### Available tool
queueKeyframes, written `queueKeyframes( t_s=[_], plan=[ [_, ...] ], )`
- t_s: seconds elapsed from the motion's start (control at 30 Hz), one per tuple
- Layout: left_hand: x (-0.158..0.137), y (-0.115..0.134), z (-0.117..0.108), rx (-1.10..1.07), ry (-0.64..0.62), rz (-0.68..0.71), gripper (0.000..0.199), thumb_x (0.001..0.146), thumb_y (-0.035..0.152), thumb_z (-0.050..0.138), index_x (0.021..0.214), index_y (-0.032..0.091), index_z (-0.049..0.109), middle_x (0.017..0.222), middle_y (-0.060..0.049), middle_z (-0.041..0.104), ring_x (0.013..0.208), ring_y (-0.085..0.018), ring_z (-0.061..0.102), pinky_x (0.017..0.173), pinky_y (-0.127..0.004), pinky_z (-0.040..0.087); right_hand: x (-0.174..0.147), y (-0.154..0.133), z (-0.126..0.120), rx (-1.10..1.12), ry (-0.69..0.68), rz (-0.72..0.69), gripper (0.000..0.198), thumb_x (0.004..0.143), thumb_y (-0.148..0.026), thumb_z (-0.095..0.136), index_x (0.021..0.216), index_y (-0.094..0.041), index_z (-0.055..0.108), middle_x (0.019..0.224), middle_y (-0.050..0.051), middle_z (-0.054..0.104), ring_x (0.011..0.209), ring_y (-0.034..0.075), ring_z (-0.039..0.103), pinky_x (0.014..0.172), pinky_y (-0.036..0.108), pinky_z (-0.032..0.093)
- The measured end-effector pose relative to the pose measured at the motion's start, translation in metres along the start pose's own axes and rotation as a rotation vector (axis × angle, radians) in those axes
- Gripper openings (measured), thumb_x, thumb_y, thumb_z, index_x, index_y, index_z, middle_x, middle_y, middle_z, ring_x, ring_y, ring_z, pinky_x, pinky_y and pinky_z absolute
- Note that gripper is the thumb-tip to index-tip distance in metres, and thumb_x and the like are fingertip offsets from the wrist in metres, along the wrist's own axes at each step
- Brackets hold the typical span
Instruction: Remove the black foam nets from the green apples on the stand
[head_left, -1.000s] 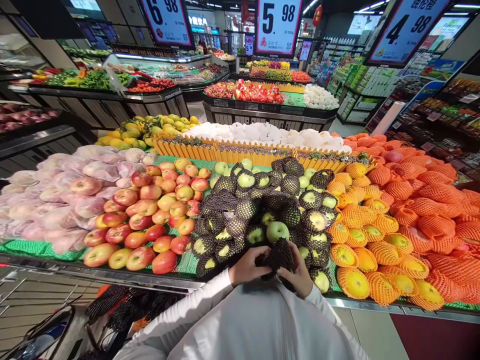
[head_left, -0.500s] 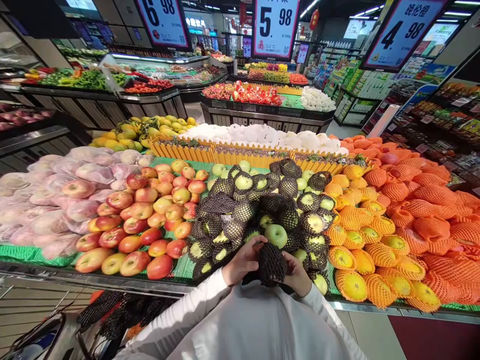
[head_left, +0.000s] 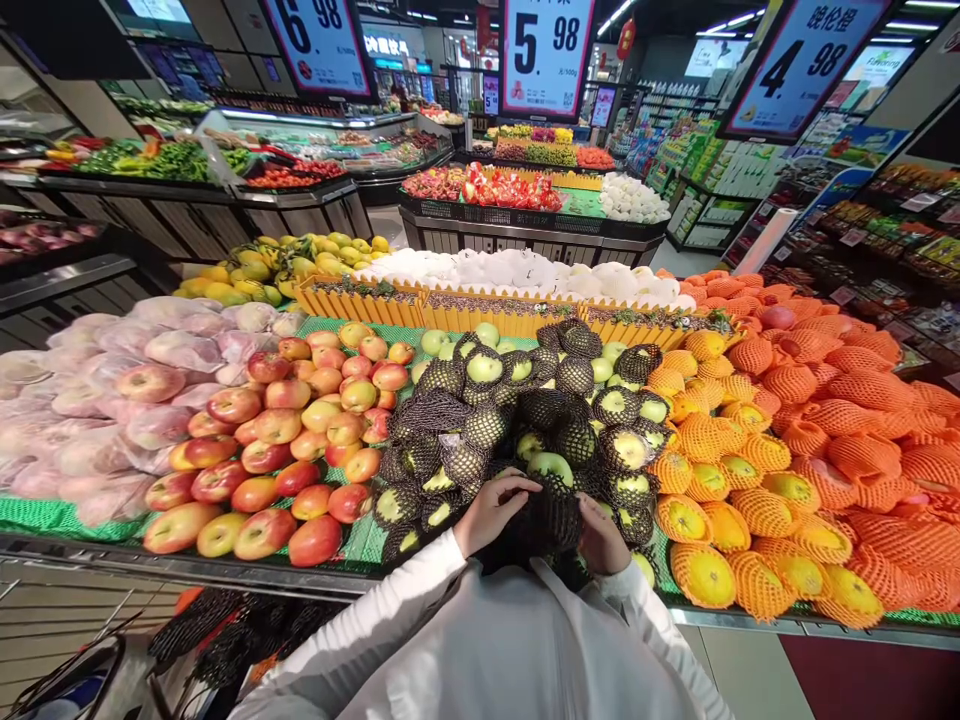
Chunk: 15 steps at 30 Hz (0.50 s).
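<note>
A black foam net [head_left: 556, 520] is between my two hands, low in front of my chest. My left hand [head_left: 491, 512] has its fingers bent over the net's upper left edge. From the other side, my right hand [head_left: 602, 535] presses its fingers against the net; its thumb is hidden. Just beyond the net's upper edge shows a bare green apple [head_left: 551, 466]; whether it sits inside the net or behind it, I cannot tell. Around my hands lie several green apples in black nets [head_left: 486, 428].
Red apples [head_left: 266, 470] and wrapped pale fruit [head_left: 112, 400] lie leftward. Oranges in orange nets [head_left: 701, 572] lie rightward. A yellow picket-fence planter [head_left: 480, 315] runs behind, and price screens [head_left: 544, 55] hang overhead. A cart [head_left: 82, 640] with black nets stands lower left.
The black net has stretched wider and moved slightly right, now covering the lower part of the green apple in view. My hands have shifted a little right, and the right fingers have straightened.
</note>
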<state>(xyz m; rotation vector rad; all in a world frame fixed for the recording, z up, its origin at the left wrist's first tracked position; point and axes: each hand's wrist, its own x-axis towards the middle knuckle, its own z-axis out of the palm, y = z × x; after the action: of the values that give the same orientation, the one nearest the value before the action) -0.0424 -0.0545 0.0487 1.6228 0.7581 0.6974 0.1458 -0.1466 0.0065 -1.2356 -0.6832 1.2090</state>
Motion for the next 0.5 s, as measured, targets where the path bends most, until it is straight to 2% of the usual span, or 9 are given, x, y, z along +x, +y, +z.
queueKeyframes(
  t_s=[0.13, 0.23, 0.33, 0.5],
  plan=[
    [0.015, -0.001, 0.006, 0.106, 0.105, 0.061, 0.023, 0.088, 0.020, 0.051, 0.091, 0.019, 0.073, 0.103, -0.007, 0.059, 0.102, -0.019, 0.058, 0.090, -0.031, 0.046, 0.027, 0.006, -0.007, -0.162, 0.186, -0.133, 0.040, 0.067, -0.057, 0.074, 0.072, -0.020, 0.060, 0.067, -0.002, 0.057, 0.065, 0.014, 0.051, 0.066, 0.028, 0.043],
    [0.030, -0.001, 0.009, 0.185, 0.188, 0.076, 0.024, 0.089, 0.018, 0.049, 0.092, 0.019, 0.072, 0.103, -0.008, 0.060, 0.101, -0.019, 0.060, 0.093, -0.033, 0.048, 0.044, 0.005, -0.007, -0.270, 0.288, -0.232, 0.041, 0.068, -0.058, 0.071, 0.075, -0.019, 0.060, 0.072, -0.002, 0.057, 0.073, 0.015, 0.051, 0.073, 0.028, 0.042],
    [0.040, -0.006, 0.011, 0.285, 0.265, 0.058, 0.027, 0.090, 0.014, 0.045, 0.099, 0.018, 0.070, 0.105, -0.009, 0.062, 0.103, -0.020, 0.061, 0.097, -0.036, 0.048, 0.053, 0.004, -0.004, -0.367, 0.338, -0.288, 0.041, 0.073, -0.059, 0.067, 0.074, -0.019, 0.059, 0.070, -0.002, 0.056, 0.072, 0.016, 0.050, 0.073, 0.029, 0.040],
    [0.039, -0.015, 0.016, 0.450, 0.180, 0.014, 0.041, 0.091, 0.009, 0.038, 0.123, 0.020, 0.061, 0.121, -0.009, 0.066, 0.112, -0.021, 0.062, 0.103, -0.040, 0.047, 0.049, 0.008, 0.002, -0.478, 0.380, -0.311, 0.041, 0.080, -0.061, 0.057, 0.075, -0.020, 0.055, 0.071, -0.001, 0.057, 0.070, 0.017, 0.051, 0.071, 0.030, 0.040]
  ],
)
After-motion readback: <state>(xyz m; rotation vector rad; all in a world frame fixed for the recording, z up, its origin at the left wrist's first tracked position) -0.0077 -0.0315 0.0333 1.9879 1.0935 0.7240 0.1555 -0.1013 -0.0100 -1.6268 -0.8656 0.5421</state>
